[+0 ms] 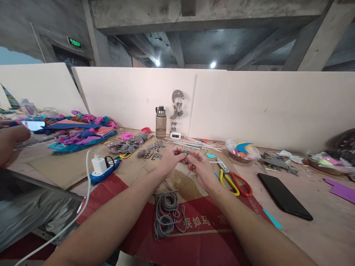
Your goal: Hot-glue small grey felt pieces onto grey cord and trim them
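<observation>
Main elements: we see the left hand (173,160) and right hand (201,168) meeting above the middle of the desk (327,229), each with its grip closed, thumb to finger, on a small grey piece (185,152). Between the forearms, on a red-and-brown printed sheet (133,244), we note a loose coil of grey cord (166,214).

Surroundings: just beside the right wrist lie scissors (232,181) with one yellow and one red handle; farther right we find a black phone (285,195), screen dark. Behind the hands are pale thin strips (191,143), a small white clock (175,136) and an upright bottle (161,123); next to the bottle, a grey crescent ornament (178,96) hangs against the white partition (124,92). To the left we mark a heap of grey pieces (126,144), a blue power strip (104,175) bearing a white plug (97,164), and a pile of coloured cloth (80,129). A bowl (240,158) of wrapped items stands beyond the scissors.

Obscured parts: the fingers cover most of the grey piece, so we cannot make out its form. The forearms hide stretches of the sheet and interrupt its lettering. Another person's hand (18,133) at the left border is cut off, and we cannot tell what it grasps.
</observation>
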### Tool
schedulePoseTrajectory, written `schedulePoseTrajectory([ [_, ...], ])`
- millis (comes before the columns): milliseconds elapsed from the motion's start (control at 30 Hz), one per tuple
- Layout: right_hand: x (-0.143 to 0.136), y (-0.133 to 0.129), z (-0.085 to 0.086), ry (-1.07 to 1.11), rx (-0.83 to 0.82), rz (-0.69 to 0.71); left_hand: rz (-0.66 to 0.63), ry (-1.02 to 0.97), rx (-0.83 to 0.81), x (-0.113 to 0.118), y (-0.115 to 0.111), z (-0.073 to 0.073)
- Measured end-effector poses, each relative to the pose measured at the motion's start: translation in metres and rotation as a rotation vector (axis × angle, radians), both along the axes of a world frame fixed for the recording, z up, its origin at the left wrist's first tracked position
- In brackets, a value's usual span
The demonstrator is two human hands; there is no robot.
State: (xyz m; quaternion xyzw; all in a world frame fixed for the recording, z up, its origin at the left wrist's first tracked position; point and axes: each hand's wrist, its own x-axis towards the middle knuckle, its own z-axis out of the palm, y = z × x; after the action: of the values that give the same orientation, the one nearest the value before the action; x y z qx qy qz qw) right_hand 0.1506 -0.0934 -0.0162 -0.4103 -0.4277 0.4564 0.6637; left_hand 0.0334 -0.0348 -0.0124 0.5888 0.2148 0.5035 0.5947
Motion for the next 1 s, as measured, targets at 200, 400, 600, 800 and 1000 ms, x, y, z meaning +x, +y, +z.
schedulePoseTrajectory([
  [200, 0.004, 0.005, -0.003, -0.061, 0.087, -0.060, -0.083, 0.039, 0.043, 0.001, -0.006, 0.001],
  [400, 0.010, 0.007, -0.005, -0.177, 0.090, -0.146, -0.089, 0.142, 0.047, -0.004, -0.011, 0.007],
  [600, 0.013, 0.009, -0.007, -0.229, 0.092, -0.191, -0.061, 0.176, 0.042, -0.005, -0.010, 0.010],
  [800, 0.007, 0.008, -0.007, -0.141, 0.092, -0.138, -0.018, 0.125, 0.031, -0.003, -0.004, 0.002],
  [1000, 0.006, 0.005, -0.004, -0.178, 0.069, -0.069, 0.040, 0.086, 0.034, -0.005, 0.000, 0.003],
])
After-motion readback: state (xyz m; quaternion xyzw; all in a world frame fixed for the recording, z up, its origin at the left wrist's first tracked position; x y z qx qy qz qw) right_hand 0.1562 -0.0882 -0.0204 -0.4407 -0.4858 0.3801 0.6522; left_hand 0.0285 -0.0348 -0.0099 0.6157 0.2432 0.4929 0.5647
